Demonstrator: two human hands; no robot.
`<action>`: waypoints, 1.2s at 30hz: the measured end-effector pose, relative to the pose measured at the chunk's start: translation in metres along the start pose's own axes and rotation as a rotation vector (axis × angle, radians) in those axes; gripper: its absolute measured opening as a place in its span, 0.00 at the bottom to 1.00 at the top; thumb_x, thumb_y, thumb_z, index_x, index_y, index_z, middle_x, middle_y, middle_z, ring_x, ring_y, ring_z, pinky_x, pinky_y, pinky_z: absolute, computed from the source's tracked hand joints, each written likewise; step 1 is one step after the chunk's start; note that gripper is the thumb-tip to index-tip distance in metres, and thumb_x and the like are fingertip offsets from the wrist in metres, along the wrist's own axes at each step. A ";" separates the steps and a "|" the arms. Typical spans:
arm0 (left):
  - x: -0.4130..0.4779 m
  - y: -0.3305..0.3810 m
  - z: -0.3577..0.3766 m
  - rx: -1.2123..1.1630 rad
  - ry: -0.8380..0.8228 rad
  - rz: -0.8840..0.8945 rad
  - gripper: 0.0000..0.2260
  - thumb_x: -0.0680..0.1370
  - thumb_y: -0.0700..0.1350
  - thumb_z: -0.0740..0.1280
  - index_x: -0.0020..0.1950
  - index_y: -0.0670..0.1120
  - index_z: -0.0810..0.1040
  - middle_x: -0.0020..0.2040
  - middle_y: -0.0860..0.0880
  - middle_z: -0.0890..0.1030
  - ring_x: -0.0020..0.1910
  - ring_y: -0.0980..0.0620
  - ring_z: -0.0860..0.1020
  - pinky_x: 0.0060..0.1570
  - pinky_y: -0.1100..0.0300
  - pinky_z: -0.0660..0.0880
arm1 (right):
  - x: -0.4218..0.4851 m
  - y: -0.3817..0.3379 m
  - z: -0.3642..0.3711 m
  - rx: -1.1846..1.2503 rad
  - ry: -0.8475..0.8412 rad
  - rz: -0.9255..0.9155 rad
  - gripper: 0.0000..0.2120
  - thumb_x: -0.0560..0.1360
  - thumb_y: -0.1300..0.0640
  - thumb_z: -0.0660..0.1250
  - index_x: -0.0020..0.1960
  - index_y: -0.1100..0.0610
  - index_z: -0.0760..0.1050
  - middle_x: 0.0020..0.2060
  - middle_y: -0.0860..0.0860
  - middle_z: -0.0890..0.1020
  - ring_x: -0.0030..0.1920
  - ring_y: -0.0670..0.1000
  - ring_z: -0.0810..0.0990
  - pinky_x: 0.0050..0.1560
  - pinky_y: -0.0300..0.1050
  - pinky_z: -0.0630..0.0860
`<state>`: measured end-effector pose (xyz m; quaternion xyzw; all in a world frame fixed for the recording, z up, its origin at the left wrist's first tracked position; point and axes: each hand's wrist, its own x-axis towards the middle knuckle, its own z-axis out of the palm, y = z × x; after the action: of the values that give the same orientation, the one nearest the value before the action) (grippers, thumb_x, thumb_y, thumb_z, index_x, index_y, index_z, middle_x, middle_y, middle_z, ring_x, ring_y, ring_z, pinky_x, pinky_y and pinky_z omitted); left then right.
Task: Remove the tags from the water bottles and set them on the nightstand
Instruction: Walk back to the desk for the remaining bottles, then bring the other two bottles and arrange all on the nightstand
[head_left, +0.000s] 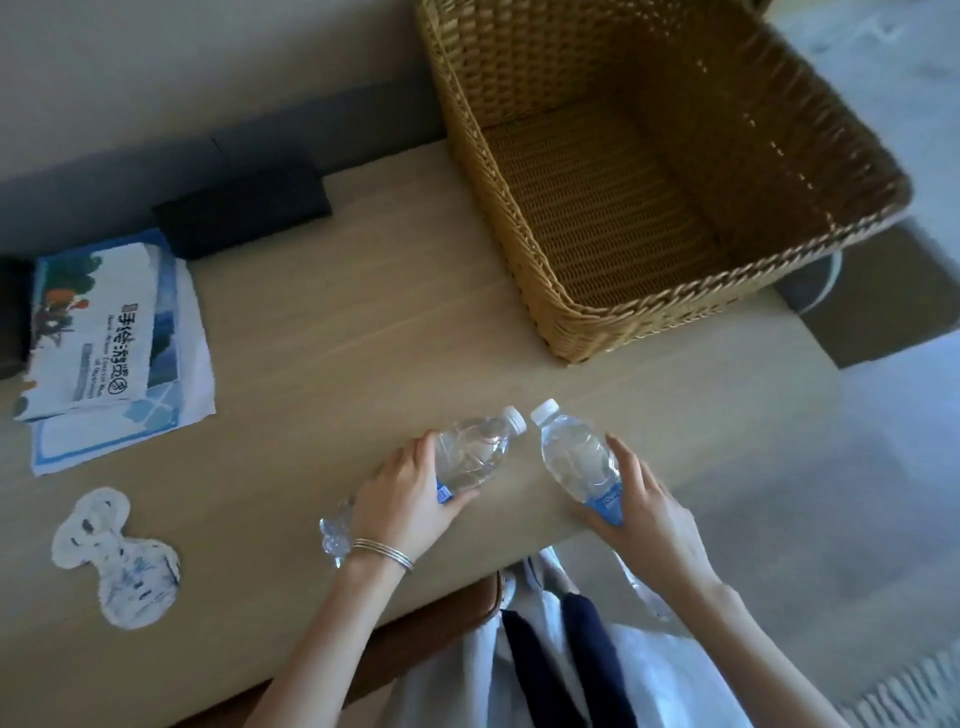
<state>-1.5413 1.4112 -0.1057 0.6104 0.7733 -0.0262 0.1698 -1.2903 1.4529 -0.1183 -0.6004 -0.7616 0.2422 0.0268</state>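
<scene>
Two clear water bottles with white caps and blue labels are over the near edge of the wooden table (363, 322). My left hand (410, 499) grips the left bottle (475, 452) around its blue label, the bottle tilted with its cap pointing up and right. My right hand (644, 509) holds the right bottle (574, 452) at its label, cap pointing up and left. The two caps almost touch. A third clear bottle's base (335, 532) shows partly behind my left wrist.
A large wicker basket (613, 332) with nothing visible inside stands at the table's far right. Brochures (104, 343) lie at the left, a black box (244, 218) behind them, and a white patterned coaster (114, 561) near the front left.
</scene>
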 end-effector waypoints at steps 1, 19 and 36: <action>-0.001 0.006 0.001 0.012 0.003 0.045 0.32 0.58 0.62 0.78 0.53 0.43 0.78 0.38 0.45 0.81 0.32 0.43 0.80 0.25 0.57 0.72 | -0.014 0.006 0.001 0.046 0.028 0.065 0.38 0.69 0.40 0.69 0.73 0.48 0.57 0.62 0.48 0.75 0.53 0.53 0.78 0.36 0.43 0.70; -0.058 0.310 0.043 -0.105 -0.028 0.964 0.35 0.67 0.65 0.69 0.66 0.44 0.71 0.57 0.46 0.79 0.54 0.47 0.79 0.47 0.57 0.76 | -0.263 0.167 -0.046 0.447 0.559 0.864 0.37 0.70 0.42 0.68 0.73 0.45 0.54 0.65 0.46 0.74 0.49 0.45 0.79 0.47 0.41 0.68; -0.175 0.628 0.115 -0.191 -0.130 1.177 0.35 0.66 0.63 0.72 0.67 0.46 0.71 0.55 0.50 0.80 0.52 0.48 0.79 0.49 0.57 0.75 | -0.413 0.403 -0.141 0.576 0.691 1.026 0.39 0.72 0.43 0.67 0.75 0.47 0.48 0.72 0.49 0.65 0.67 0.50 0.68 0.56 0.39 0.65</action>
<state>-0.8816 1.3781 -0.0575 0.9153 0.2924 0.1044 0.2567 -0.7651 1.1824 -0.0522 -0.8973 -0.2336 0.2114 0.3090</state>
